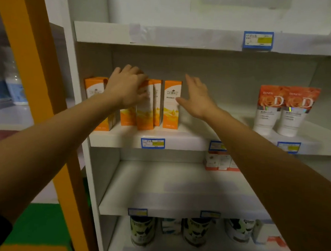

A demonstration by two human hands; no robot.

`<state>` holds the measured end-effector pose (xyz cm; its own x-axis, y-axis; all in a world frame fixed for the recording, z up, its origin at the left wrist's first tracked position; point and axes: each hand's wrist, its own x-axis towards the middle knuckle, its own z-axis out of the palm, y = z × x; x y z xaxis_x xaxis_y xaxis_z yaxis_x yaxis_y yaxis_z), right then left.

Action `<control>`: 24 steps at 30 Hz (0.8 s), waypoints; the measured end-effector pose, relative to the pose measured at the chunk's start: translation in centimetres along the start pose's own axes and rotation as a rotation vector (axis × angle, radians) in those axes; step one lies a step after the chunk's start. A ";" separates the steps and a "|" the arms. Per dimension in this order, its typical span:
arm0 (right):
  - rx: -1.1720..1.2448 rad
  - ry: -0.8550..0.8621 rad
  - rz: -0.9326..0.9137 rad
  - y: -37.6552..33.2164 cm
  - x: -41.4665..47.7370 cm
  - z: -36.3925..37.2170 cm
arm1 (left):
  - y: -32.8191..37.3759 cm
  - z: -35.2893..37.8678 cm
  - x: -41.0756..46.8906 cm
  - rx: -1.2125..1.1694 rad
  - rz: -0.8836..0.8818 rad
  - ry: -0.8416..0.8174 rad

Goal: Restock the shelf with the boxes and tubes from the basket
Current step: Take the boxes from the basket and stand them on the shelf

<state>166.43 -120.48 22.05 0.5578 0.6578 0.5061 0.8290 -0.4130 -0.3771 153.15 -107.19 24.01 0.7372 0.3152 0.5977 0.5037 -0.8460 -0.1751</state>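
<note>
Several tall orange and white boxes (171, 104) stand in a row at the left of the middle white shelf (119, 137). My left hand (126, 88) lies over the top of one box (128, 115) in the middle of the row, fingers curled around it. Just right of the rightmost box, my right hand (198, 100) is spread flat, thumb near that box's side, holding nothing. Two white tubes with orange rose tops (283, 111) stand at the right end of the same shelf. No basket is in view.
An orange upright post (34, 63) stands left of the shelf unit. The shelf below (175, 209) holds small red and white boxes (220, 161) at the back. The lowest shelf carries tins (141, 230) and packages. Blue price tags (153, 143) line the shelf edges.
</note>
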 end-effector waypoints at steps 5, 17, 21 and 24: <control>-0.064 0.280 -0.173 2.5 -6.3 2.1 | 2.1 1.9 -5.7 -0.161 0.056 0.173; 0.100 0.028 -0.175 10.5 -23.2 15.2 | 7.9 14.5 -21.6 -0.413 0.158 -0.131; 0.089 -0.181 -0.100 13.2 -28.6 20.8 | 10.2 20.5 -27.1 -0.446 0.166 -0.396; 0.077 -0.338 -0.046 14.9 -32.1 24.3 | 11.6 25.1 -31.2 -0.406 0.166 -0.610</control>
<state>159.95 -132.40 -18.65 0.4650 0.8513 0.2428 0.8403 -0.3381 -0.4239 147.29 -116.04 -16.34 0.9674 0.2518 0.0282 0.2451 -0.9582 0.1476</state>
